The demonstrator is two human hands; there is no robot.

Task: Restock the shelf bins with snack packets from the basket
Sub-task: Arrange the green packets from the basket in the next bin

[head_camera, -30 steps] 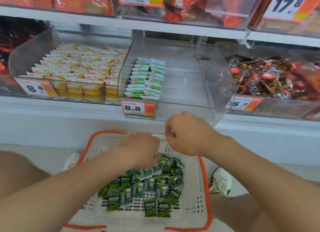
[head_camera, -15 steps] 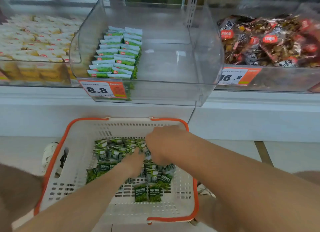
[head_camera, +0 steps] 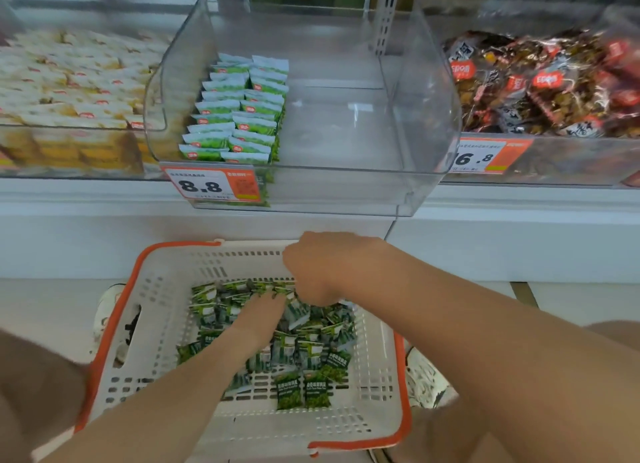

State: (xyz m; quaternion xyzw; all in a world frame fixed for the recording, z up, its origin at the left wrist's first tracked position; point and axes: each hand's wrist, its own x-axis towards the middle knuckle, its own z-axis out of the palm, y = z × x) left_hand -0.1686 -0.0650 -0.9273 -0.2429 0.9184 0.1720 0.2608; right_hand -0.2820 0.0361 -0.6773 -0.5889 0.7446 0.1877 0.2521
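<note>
Packets [head_camera: 304,352] lie heaped in the basket [head_camera: 242,428], right under our fingers. Our left hand [head_camera: 263,312] rests on the pile, fingers laid out nearly straight over the wrappers. Our right hand [head_camera: 323,268] curls down just beside those fingertips, its own tips hidden, so we cannot tell if it grips anything. Beyond our knuckles, the bin [head_camera: 329,189] holds two rows of packs [head_camera: 239,116].

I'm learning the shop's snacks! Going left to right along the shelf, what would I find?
Yellow-and-white packets → green-and-white packets, at the left side of the clear middle bin → brown-and-red packets.
</note>
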